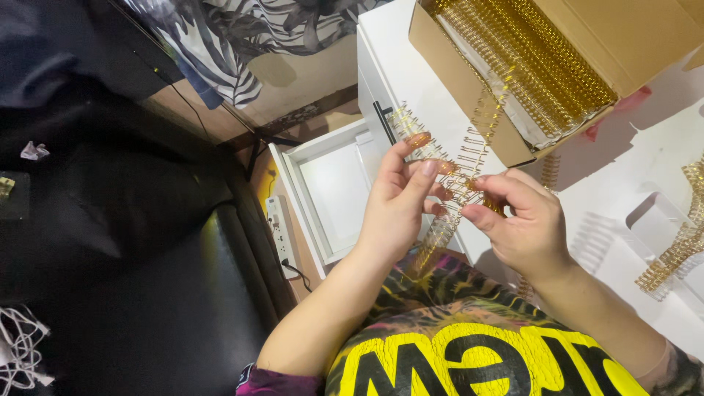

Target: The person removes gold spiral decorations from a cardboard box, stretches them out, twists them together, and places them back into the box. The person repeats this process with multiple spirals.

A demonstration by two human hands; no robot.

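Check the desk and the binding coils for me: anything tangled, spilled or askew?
Yes. The gold wire coils between the left hand and right hand are snagged together, one trailing from the cardboard box. A loose coil lies curved on the white desk.

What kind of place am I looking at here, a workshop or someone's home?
Probably a home craft or small binding workspace: a cardboard box full of gold wire binding coils, a white desk with an open drawer, and both hands separating one gold coil.
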